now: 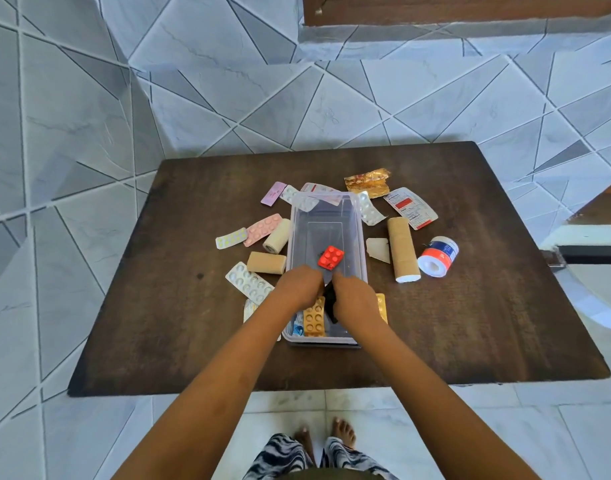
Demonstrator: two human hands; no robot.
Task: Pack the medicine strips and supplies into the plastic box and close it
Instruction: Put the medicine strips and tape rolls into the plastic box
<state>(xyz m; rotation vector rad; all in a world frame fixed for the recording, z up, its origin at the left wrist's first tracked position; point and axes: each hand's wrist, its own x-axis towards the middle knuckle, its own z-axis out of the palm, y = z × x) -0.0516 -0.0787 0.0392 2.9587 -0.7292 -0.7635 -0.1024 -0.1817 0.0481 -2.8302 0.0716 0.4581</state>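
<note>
The clear plastic box (326, 237) lies open in the middle of the dark wooden counter (158, 323), its long axis running away from the person, one short end at the near edge under the hands and the other pointing toward the tiled wall. Inside it, a small red blister strip (331, 257) lies tilted around mid-length, and an orange blister strip (313, 318) lies lengthwise at the near end beside a small blue-and-white packet (298, 327).

Both hands reach over the near half of the box. The left hand (302, 284) is curled downward, and whether its grip has hold of anything cannot be told. The right hand (354, 297) is curled too, with a dark object (330, 303) showing between the hands; whether its grip closes on that cannot be told.

Left of the box lie two beige bandage rolls (266, 262), a pink strip (262, 229), a yellow-green strip (231, 238) and a silver strip (248, 282). Right of it a long beige roll (402, 249) lies lengthwise, parallel to the box, with a white tape roll (438, 256) just beside it. A crumpled gold foil (367, 181) and a red-and-white strip (410, 207) lie at the far right.
</note>
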